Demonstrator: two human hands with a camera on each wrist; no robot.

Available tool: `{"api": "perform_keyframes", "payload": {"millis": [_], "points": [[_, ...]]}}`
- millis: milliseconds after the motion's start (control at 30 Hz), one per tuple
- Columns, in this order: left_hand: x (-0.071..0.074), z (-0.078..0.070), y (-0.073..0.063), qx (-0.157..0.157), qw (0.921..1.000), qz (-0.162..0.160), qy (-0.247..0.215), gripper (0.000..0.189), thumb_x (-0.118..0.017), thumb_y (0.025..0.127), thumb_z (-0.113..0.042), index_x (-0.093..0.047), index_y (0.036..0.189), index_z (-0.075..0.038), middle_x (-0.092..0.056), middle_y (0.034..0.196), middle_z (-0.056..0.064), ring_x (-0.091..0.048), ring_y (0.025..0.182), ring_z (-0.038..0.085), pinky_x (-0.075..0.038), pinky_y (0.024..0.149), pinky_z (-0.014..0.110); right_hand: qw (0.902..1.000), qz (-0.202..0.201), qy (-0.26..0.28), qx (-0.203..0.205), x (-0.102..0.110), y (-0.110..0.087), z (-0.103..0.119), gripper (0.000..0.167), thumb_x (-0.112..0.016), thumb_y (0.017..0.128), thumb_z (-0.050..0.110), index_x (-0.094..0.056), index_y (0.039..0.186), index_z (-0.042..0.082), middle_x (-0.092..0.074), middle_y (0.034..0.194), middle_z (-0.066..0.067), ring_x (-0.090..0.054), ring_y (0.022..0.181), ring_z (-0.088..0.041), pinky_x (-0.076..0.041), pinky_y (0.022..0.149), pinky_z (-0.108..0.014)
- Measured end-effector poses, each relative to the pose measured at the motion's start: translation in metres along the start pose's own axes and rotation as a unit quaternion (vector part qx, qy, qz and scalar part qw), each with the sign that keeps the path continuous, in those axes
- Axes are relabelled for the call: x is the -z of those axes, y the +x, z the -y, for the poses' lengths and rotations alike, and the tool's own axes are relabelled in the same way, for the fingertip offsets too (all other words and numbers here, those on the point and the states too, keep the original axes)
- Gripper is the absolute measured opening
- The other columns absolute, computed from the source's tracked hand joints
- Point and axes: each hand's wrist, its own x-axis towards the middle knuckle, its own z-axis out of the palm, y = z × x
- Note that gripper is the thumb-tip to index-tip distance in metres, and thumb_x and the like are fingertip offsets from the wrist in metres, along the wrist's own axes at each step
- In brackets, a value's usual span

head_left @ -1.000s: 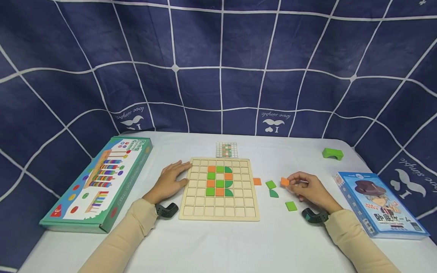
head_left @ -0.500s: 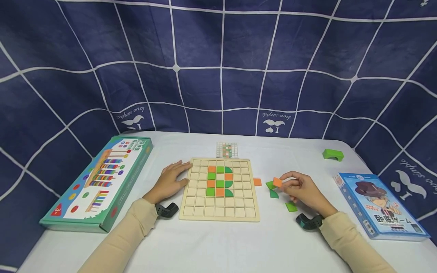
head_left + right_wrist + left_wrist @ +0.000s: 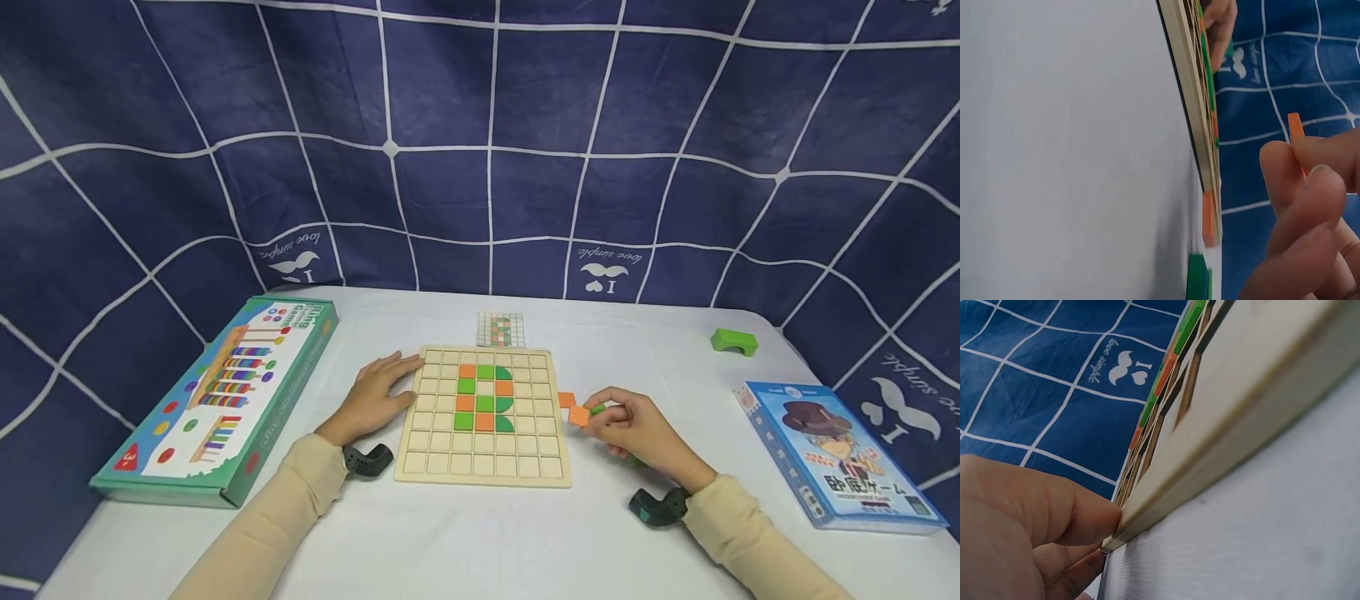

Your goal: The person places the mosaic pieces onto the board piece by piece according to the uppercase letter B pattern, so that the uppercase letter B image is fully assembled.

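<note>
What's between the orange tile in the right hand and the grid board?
Just a loose orange tile, lying flat by the grid board's right edge. The right hand has the held tile raised above it, so it probably doesn't block.

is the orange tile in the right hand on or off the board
Off: the right hand pinches the orange tile beside the board, and the right wrist view shows them apart.

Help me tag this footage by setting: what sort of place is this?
Most likely an indoor table set up for play. A gridded board with coloured tiles lies on it, game boxes flank the board, and a printed blue cloth hangs behind.
</note>
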Motion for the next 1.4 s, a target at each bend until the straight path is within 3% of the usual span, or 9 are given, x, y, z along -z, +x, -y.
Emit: {"api": "perform_keyframes", "payload": {"millis": [567,767,1100,1400], "points": [[0.0,-0.002,-0.002,0.004,1.0,0.004,-0.005,0.057,-0.062,0.101,-0.013,-0.055,0.156,0.001,-0.05,0.164,0.02,-0.03,0.16,0.045,-0.014,0.132,0.063,0.9961,0.077,0.007,0.043,-0.041,0.022,0.009,0.027,-0.07,0.096,-0.006,-0.06,0.12,-0.015,-0.077,0.093,-0.023,-0.05,0.057,-0.005,-0.047,0.054,-0.02],[0.0,-0.003,-0.003,0.003,1.0,0.003,-0.003,0.057,-0.061,0.101,-0.012,-0.055,0.156,0.001,-0.05,0.164,0.02,-0.03,0.16,0.045,-0.014,0.132,0.064,0.994,0.091,-0.006,0.06,-0.056,0.03,0.012,0.024,-0.071,0.094,-0.006,-0.063,0.117,-0.012,-0.077,0.089,-0.018,-0.05,0.055,-0.004,-0.047,0.052,-0.019],[0.0,-0.002,-0.001,0.003,1.0,0.004,-0.004,0.057,-0.061,0.101,-0.013,-0.055,0.156,0.0,-0.049,0.165,0.019,-0.03,0.16,0.045,-0.014,0.132,0.063,0.994,0.101,-0.008,0.04,-0.079,0.044,0.019,0.022,-0.072,0.096,-0.002,-0.067,0.116,-0.008,-0.076,0.088,-0.005,-0.05,0.054,-0.006,-0.046,0.052,-0.019],[0.002,-0.003,-0.001,0.004,1.0,0.006,-0.004,0.057,-0.061,0.101,-0.013,-0.054,0.156,0.0,-0.049,0.165,0.02,-0.03,0.16,0.045,-0.013,0.132,0.063,0.9937,0.109,0.005,0.029,-0.098,0.053,0.025,0.022,-0.071,0.097,-0.003,-0.067,0.117,-0.009,-0.075,0.087,-0.003,-0.055,0.053,-0.009,-0.054,0.053,-0.02]]}}
